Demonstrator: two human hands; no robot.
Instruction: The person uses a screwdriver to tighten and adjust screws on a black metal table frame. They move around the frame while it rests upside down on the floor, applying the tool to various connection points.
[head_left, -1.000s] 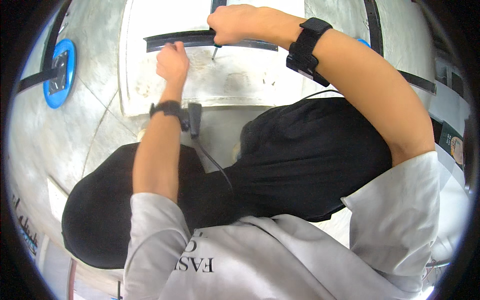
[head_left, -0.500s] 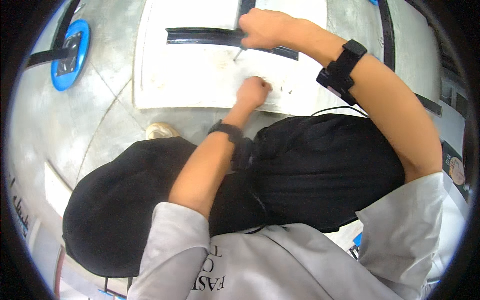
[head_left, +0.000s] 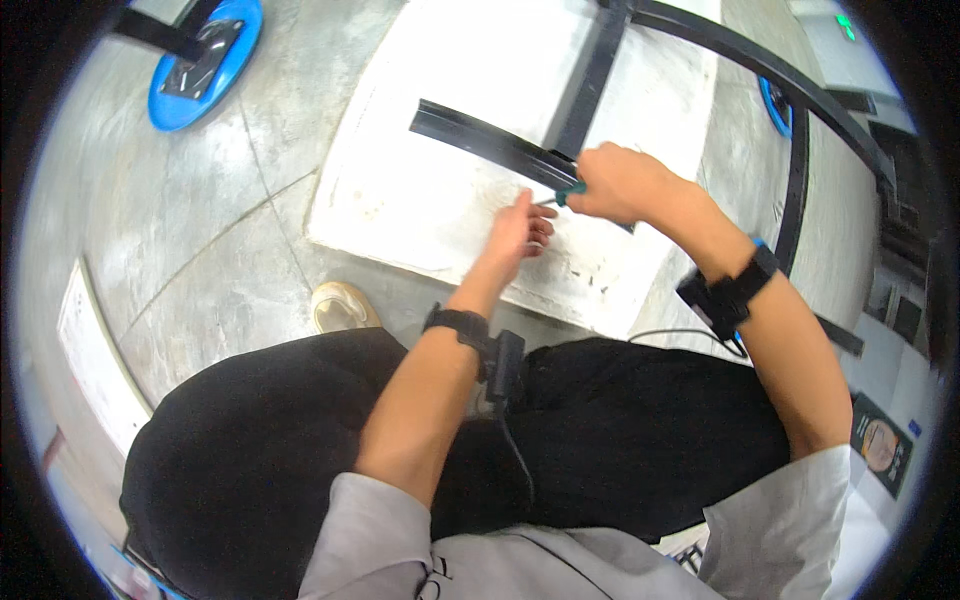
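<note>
My right hand [head_left: 622, 182] is closed around the green handle of a screwdriver [head_left: 571, 193], whose thin shaft points left toward my left hand [head_left: 518, 232]. My left hand's fingers are curled and bunched right at the shaft's tip; anything small between them is too fine to make out. Just beyond both hands lies a black metal bar [head_left: 490, 140], part of a black frame, with a second black bar [head_left: 592, 85] joining it and running away from me. The frame's bars rest over a white board [head_left: 385, 190] on the floor.
A blue round base with a black plate [head_left: 203, 70] stands at the far left; another blue base [head_left: 776, 105] is at the far right. A curved-looking black bar [head_left: 770, 60] spans the upper right. A black cable [head_left: 680, 333] runs beside my right leg.
My left hand has come up to the screwdriver tip, and the screwdriver has swung from pointing down to pointing left. The view has shifted, so the frame and board appear rotated.
</note>
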